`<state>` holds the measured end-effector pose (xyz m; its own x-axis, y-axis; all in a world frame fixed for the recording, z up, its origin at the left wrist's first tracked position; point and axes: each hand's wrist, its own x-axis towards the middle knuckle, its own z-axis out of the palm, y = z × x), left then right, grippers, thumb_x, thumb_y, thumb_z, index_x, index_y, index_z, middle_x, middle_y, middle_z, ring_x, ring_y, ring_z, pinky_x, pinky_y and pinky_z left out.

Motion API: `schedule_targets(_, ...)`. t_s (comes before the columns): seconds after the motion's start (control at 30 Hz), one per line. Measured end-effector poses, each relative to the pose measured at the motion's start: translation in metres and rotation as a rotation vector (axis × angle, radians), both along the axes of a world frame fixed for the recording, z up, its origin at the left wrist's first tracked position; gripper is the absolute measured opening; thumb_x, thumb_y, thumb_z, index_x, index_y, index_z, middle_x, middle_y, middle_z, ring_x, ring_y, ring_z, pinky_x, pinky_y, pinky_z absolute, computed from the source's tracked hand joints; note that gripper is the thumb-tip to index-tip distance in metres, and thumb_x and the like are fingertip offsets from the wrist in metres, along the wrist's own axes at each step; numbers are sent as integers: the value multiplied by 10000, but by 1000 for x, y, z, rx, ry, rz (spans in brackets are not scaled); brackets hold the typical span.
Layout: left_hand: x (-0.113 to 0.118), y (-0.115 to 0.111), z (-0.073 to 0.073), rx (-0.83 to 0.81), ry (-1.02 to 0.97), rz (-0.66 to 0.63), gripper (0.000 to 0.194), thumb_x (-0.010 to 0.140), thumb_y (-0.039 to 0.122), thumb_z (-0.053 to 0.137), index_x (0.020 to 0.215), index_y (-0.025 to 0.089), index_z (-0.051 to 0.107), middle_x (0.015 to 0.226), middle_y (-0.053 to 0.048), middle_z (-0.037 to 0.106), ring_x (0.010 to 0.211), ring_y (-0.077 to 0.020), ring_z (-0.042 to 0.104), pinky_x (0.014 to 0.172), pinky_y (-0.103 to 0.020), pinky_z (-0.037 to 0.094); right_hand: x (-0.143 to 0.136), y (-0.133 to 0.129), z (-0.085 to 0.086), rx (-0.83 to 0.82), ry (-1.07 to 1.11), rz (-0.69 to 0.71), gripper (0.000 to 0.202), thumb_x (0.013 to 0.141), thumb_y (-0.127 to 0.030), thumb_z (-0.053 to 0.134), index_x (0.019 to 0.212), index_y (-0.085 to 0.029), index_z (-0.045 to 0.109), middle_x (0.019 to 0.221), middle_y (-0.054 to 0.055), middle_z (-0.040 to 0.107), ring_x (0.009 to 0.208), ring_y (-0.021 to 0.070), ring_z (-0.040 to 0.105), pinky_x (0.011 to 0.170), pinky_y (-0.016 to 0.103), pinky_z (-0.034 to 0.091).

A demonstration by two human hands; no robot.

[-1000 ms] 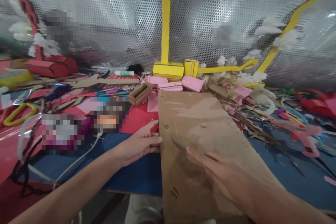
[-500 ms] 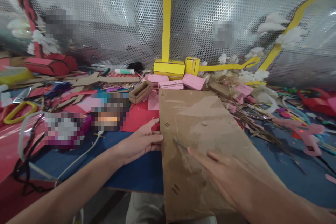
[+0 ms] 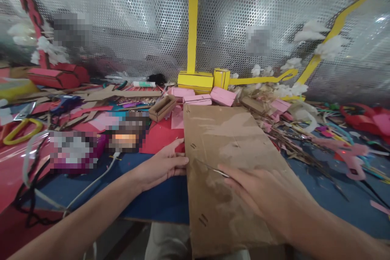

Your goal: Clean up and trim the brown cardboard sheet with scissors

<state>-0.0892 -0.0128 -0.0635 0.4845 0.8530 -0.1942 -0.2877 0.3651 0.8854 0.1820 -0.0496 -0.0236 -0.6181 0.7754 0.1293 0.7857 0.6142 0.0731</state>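
Observation:
A large brown cardboard sheet (image 3: 231, 138) lies over the table edge in front of me. My left hand (image 3: 164, 164) grips its left edge, fingertips at the border. In my right hand (image 3: 258, 187) is a thin metal blade (image 3: 217, 170), its tip on the cardboard's left part, between two pairs of short dark marks. The blade's handle is hidden in the closed fingers.
Yellow boxes (image 3: 195, 80) and pink boxes (image 3: 197, 99) stand behind the sheet. Yellow-handled scissors (image 3: 23, 130), a phone (image 3: 129, 130) on a white cable and red box shapes (image 3: 55, 76) are left. A pink glue gun (image 3: 350, 156) and scraps lie right.
My right hand has shifted slightly right, showing more of the blade, whose tip has moved a little left. The left hand keeps its place at the edge.

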Motion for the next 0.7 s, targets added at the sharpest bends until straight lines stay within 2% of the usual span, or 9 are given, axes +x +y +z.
schedule_targets(0.07, 0, 0, 0, -3, -4, 3, 689, 841, 138, 740, 1461, 221, 449, 1236, -135, 724, 1023, -226, 726, 886, -356, 565, 7, -2, 0, 100, -81, 14, 332, 1033, -376, 467, 1255, -277, 692, 616, 18, 708, 545, 220, 669, 496, 287, 385)
schedule_targets(0.13, 0, -1, 0, -8, -1, 4, 702, 836, 135, 743, 1465, 219, 444, 1208, -133, 736, 994, -220, 732, 879, -353, 568, 15, -3, -5, 136, -79, 27, 361, 1051, -386, 417, 1218, -255, 708, 613, 29, 695, 555, 223, 668, 498, 296, 393)
schedule_targets(0.27, -1, -1, 1, 0, 9, -5, 687, 844, 145, 740, 1462, 221, 449, 1206, -131, 738, 999, -223, 734, 883, -351, 565, 23, -6, -14, 22, 81, 37, 378, 1031, -261, 379, 1223, -219, 702, 725, 53, 739, 614, 197, 696, 545, 290, 476)
schedule_targets(0.4, -1, -2, 2, 7, 6, -3, 675, 847, 146, 742, 1455, 239, 463, 1233, -129, 729, 1031, -226, 728, 877, -344, 562, 23, -9, -10, -88, 196, 27, 445, 963, -205, 384, 1311, -218, 661, 767, 49, 757, 654, 185, 711, 598, 278, 541)
schedule_targets(0.57, 0, -1, 4, 16, 24, -8, 690, 853, 149, 736, 1472, 222, 441, 1288, -157, 700, 1132, -268, 703, 897, -360, 556, 20, -8, 1, -104, 180, -55, 360, 1006, -302, 443, 1266, -256, 689, 767, 34, 759, 664, 196, 717, 606, 274, 529)
schedule_targets(0.7, 0, 0, 1, 23, 14, -14, 694, 860, 157, 730, 1477, 222, 419, 1277, -155, 706, 1090, -259, 719, 905, -375, 556, 20, -5, -4, -87, 174, -61, 336, 1029, -363, 458, 1245, -285, 702, 779, 30, 774, 675, 207, 736, 605, 272, 527)
